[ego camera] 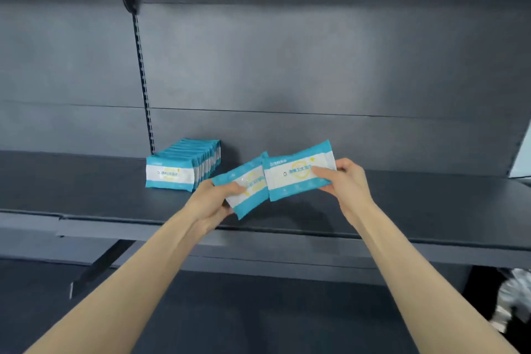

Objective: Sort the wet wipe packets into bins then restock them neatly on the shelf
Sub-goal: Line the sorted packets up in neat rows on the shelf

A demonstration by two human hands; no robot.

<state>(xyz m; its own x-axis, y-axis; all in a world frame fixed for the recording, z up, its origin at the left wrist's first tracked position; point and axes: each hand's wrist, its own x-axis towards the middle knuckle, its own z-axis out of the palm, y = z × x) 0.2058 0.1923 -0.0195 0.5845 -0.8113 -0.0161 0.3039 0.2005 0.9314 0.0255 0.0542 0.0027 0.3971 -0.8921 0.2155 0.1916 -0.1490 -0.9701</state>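
Left hand (214,201) pinches the left packet (247,190), right hand (349,178) the right packet (298,172), over open shelf (402,210) (stocked row (184,167) leftward).

This is a shop. Dark metal shelving (402,210) hangs on a slotted upright (142,77); just right of it stand identical wipe packets (184,165) in a row.

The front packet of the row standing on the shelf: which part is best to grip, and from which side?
Likely the top long edge, coming from above and in front. The front packet stands upright on the shelf with its face forward and the row pressed close behind, so the top edge and front face are the free parts.
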